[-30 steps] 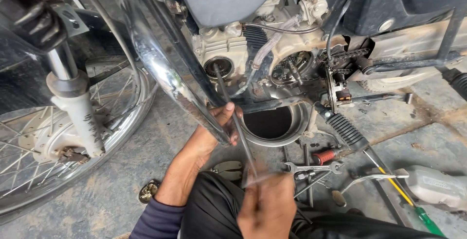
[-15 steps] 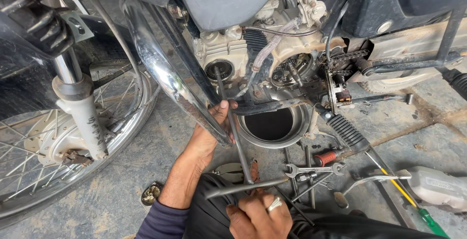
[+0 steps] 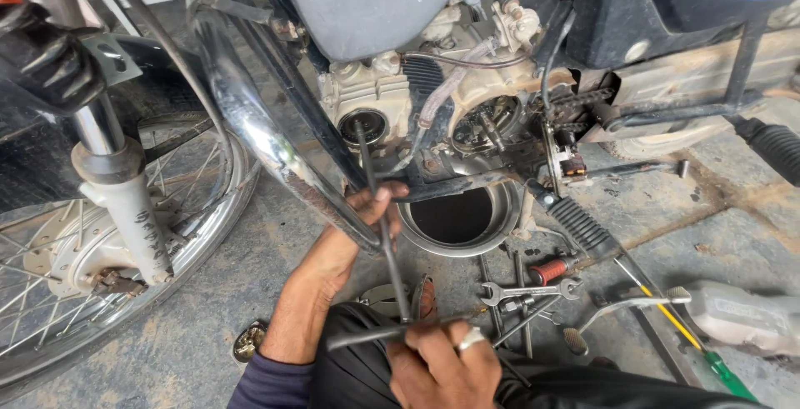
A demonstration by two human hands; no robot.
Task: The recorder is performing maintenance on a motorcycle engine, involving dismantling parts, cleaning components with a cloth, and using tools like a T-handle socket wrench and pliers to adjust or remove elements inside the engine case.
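A long dark T-handle wrench runs from my lap up into a round opening on the motorcycle engine. My left hand wraps around the middle of the wrench shaft, next to the chrome exhaust pipe. My right hand, wearing a ring, grips the crossbar handle at the bottom of the view. A steel bowl sits on the ground under the engine.
The front wheel and fork stand at left. Loose tools lie on the concrete at right: an open-end spanner, a red-handled tool, a green-handled screwdriver, a kick lever, and a plastic bottle.
My right hand dropped lower and turned the crossbar handle toward horizontal. The view shifted slightly; my left hand stayed on the shaft.
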